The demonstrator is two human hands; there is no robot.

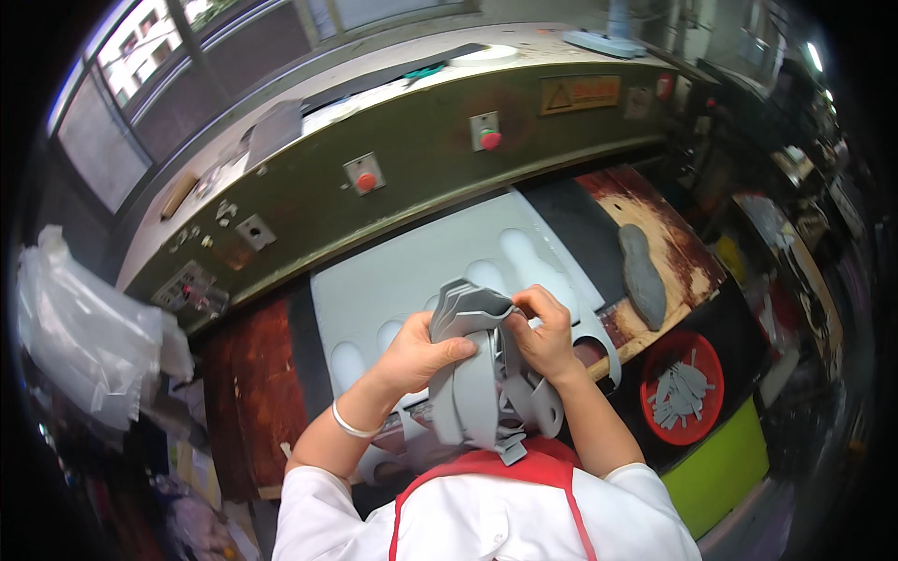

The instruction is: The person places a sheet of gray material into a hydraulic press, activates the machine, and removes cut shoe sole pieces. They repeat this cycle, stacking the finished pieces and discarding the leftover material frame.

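Several flat grey foam pieces (460, 310) are bunched together in front of my chest, their ends bent. My left hand (412, 357) grips them from the left, thumb on the near side. At their right end, my right hand (544, 338) pinches the edge between thumb and fingers. Curved grey foam offcuts (466, 404) with cut-out openings hang below the hands, over my red apron (552, 460). Beneath and beyond the hands lies a pale grey sheet (374, 290) with sole-shaped outlines; the hands and foam hide part of it.
Behind the sheet runs a green machine beam (412, 159) with red push buttons (367, 181). On the right, dark grey sole-shaped pieces (642, 273) rest on a worn board (692, 243). A red bowl (716, 393) holds grey strips (681, 391). Clear plastic bags (89, 323) hang at the left.
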